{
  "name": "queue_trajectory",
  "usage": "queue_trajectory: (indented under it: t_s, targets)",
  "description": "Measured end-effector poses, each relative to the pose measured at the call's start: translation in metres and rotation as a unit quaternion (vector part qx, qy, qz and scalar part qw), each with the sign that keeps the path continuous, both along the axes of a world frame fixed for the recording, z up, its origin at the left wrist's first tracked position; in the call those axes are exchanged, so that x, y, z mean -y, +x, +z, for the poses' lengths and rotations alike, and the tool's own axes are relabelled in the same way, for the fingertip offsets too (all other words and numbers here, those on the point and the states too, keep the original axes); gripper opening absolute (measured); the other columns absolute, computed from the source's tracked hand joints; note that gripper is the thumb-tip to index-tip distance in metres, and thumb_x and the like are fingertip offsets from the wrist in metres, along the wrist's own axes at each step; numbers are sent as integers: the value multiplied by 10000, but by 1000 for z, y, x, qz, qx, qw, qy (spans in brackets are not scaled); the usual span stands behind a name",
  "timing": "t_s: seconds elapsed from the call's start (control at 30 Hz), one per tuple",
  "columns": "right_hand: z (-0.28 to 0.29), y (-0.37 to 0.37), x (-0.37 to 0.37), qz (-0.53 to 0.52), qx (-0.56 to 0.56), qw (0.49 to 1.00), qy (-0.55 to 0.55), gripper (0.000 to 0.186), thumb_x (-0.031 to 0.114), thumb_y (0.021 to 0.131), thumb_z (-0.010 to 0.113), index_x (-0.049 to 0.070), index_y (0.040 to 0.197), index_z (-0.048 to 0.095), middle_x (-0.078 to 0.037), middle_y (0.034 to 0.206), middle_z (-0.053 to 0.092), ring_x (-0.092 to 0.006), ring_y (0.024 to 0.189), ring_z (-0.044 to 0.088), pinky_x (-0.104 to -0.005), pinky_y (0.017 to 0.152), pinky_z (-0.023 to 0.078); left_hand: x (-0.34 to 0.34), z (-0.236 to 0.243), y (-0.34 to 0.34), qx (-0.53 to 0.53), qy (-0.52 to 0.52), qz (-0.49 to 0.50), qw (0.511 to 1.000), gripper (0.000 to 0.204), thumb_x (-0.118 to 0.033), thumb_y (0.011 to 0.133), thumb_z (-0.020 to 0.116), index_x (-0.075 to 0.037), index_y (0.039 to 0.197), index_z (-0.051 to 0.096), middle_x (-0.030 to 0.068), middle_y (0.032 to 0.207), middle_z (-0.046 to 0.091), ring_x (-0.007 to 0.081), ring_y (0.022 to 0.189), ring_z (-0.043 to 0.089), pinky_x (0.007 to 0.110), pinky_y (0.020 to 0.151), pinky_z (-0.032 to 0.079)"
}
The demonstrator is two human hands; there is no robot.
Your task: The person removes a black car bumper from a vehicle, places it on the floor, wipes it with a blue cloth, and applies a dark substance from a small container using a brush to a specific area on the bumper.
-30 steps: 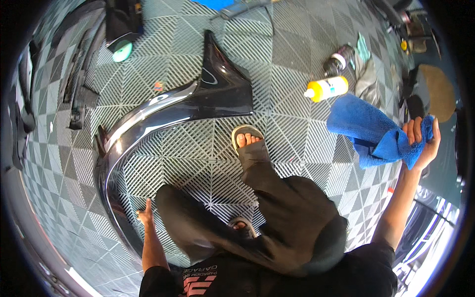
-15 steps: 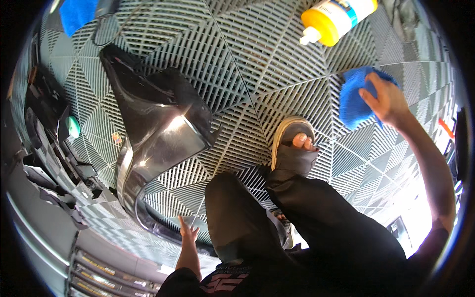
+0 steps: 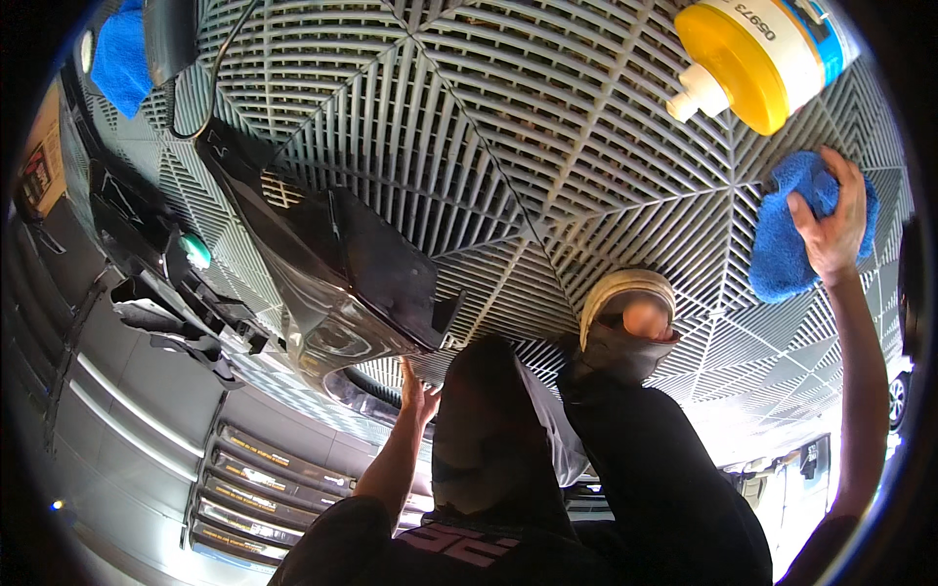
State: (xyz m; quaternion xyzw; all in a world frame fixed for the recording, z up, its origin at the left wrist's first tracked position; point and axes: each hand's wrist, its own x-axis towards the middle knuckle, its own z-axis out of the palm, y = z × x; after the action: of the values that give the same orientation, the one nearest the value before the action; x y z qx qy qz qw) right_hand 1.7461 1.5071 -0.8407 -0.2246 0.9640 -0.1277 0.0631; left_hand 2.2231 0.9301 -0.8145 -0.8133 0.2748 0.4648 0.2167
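A glossy black curved car body panel (image 3: 337, 317) lies on the floor left of my knees, its angular matte flap rising toward the middle. My left hand (image 3: 418, 398) is at the panel's near edge, thumb side up, its fingers closed against the rim and partly hidden. Far out to the right, my right hand (image 3: 838, 230) grips a crumpled blue microfibre cloth (image 3: 787, 244) on the floor, thumb apart from the fingers. A yellow and white bottle with a white nozzle (image 3: 752, 63) lies on its side beyond the cloth.
The floor is grey slatted tiles (image 3: 625, 186). My sandalled foot (image 3: 630, 317) stands between panel and cloth. Other black plastic parts (image 3: 186, 303) and a round green-edged item (image 3: 196, 251) are at left. Another blue cloth (image 3: 122, 63) is at far left. Drawers (image 3: 274, 488) stand behind.
My left hand has moved from open space onto the panel's edge, and the panel now sits at a different tilt. My right hand is still on the cloth. The whole view has shifted.
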Motion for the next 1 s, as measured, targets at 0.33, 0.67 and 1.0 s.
queue_trajectory:
  t_s: [0.33,0.67,1.0]
  targets:
    - [-9,-3,-16,41,26,999,-17,677,431,796,780,53,1298,526,-148,1165,572,-322,1021,579,-426,878,495,1,-8,14,-37,-10,-25,999,723,-629,932,544,-264,1494,273,37,1576,261,380,1429,268,583,1141,271]
    - [-7,-6,-20,55,30,998,-23,455,358,936,656,19,1218,547,-160,1092,574,-315,969,583,-405,850,485,3,-7,12,-16,-16,-48,999,826,-602,940,554,-228,1557,151,75,1642,83,472,1462,159,600,1138,286]
    - [74,9,192,69,321,923,-201,374,141,792,772,12,1108,617,-189,1035,630,-363,949,620,-450,839,506,-4,4,-15,4,-54,21,998,771,-558,981,502,-208,1569,146,154,1641,25,437,1468,184,605,1141,279]
